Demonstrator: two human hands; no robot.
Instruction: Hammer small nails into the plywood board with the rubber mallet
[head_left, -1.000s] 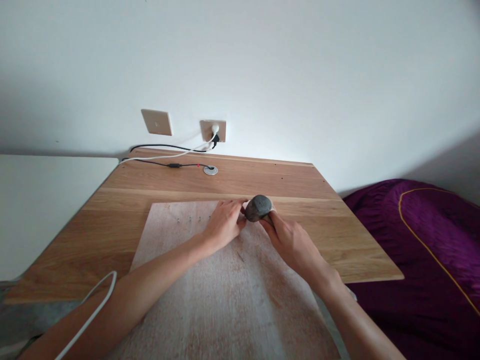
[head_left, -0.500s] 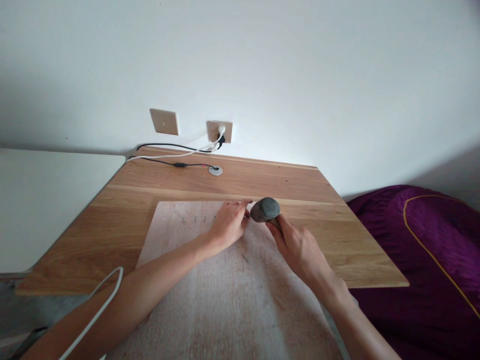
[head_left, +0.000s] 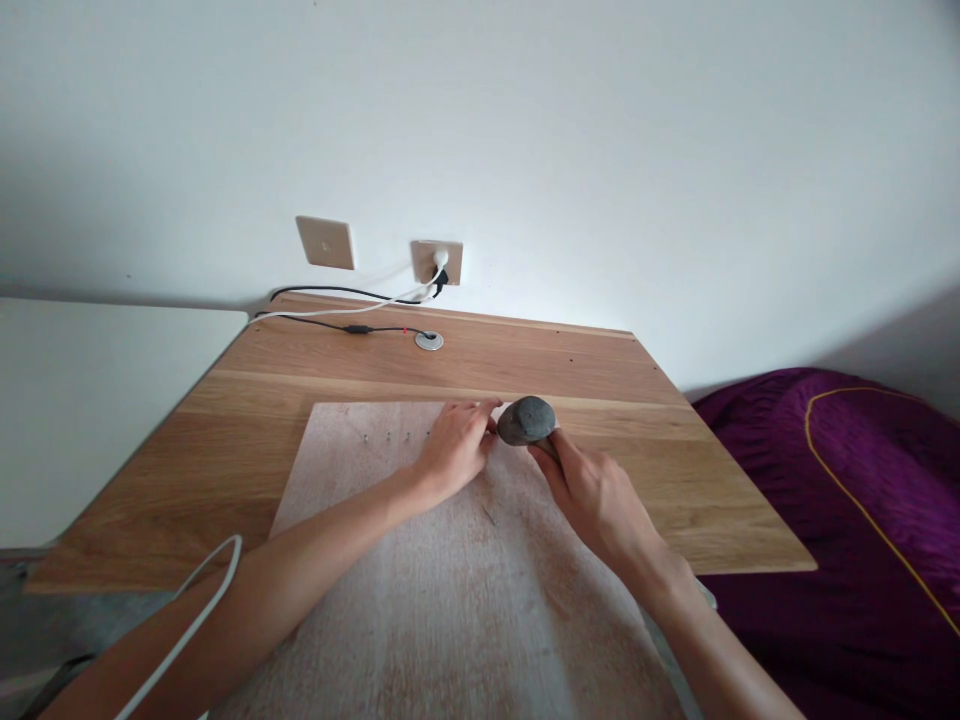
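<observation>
My right hand (head_left: 600, 490) is closed round the handle of a hammer (head_left: 526, 420), whose dull grey head faces up toward me. Just left of that head, my left hand (head_left: 454, 450) rests on a pale wooden board (head_left: 420, 600) with thumb and fingers pinched together. What those fingertips hold is hidden by the hand and the hammer head. Several small nails (head_left: 388, 437) stand in a row in the board, left of my left hand. One loose nail (head_left: 489, 516) lies flat on the board below the hammer.
The board lies on a wooden desk (head_left: 225, 440) against a white wall. Cables (head_left: 358, 329) run along the back to a wall socket (head_left: 437, 262) and a grommet (head_left: 429, 341). A white surface (head_left: 112, 400) adjoins at left, purple fabric (head_left: 757, 460) at right. A white cord (head_left: 214, 600) crosses my left forearm.
The hammer head has shifted very slightly left, close beside my left fingertips. Both hands keep the same grip, and the nails on the board stay where they were.
</observation>
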